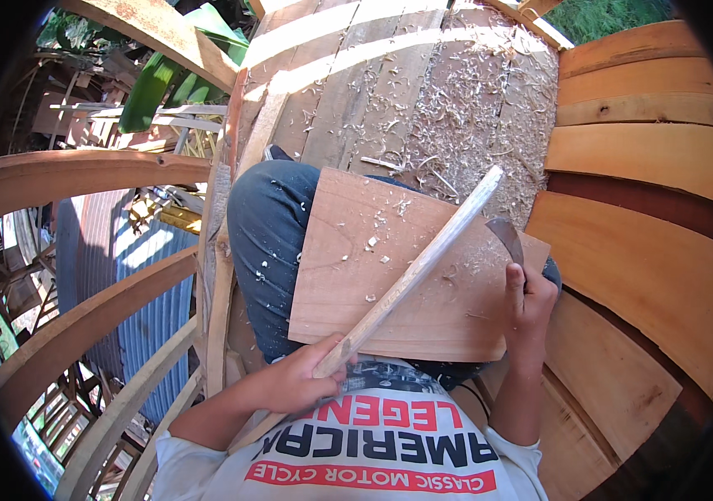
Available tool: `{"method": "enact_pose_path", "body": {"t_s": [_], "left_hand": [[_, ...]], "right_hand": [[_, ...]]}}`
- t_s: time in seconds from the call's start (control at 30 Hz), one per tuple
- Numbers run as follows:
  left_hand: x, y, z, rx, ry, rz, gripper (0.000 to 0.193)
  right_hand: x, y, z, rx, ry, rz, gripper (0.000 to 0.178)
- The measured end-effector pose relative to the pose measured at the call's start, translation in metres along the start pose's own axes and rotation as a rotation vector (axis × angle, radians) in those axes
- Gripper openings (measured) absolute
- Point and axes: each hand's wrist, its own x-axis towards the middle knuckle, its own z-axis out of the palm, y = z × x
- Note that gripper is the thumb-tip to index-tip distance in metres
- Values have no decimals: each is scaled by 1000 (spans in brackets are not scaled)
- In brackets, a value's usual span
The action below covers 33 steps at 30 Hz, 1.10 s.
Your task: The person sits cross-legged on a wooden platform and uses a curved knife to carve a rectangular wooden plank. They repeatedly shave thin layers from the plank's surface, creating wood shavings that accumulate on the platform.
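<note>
My left hand (305, 377) is closed around the near part of a long, pale wooden stick (411, 280). The stick slants up to the right across a flat wooden board (348, 242) lying on my lap, and its far end reaches past the board's upper edge. Over the board's right side, my right hand (530, 299) grips a knife with a dark, curved blade (505, 238); its handle is mostly hidden in the fist. The blade points up and left, apart from the stick. Small wood chips (373, 242) are scattered on the board.
Curled shavings (457, 125) cover much of the plank floor (331, 117) ahead. A wall of wide wooden boards (649, 159) rises on the right. Wooden rails (98, 171) close off the left side, with corrugated metal sheets (152, 292) and a green leaf (148, 92) beyond them.
</note>
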Motion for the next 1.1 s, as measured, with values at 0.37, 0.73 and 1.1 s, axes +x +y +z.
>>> {"method": "enact_pose_path", "body": {"t_s": [0.37, 0.73, 1.1], "left_hand": [[6, 5, 14, -344, -164, -80, 45], [-10, 11, 35, 46, 16, 17, 43], [-12, 11, 36, 28, -4, 24, 46]], "right_hand": [[-53, -30, 10, -64, -74, -222, 45], [-46, -16, 8, -265, 66, -352, 53], [-28, -2, 0, -305, 162, -330, 54]]}}
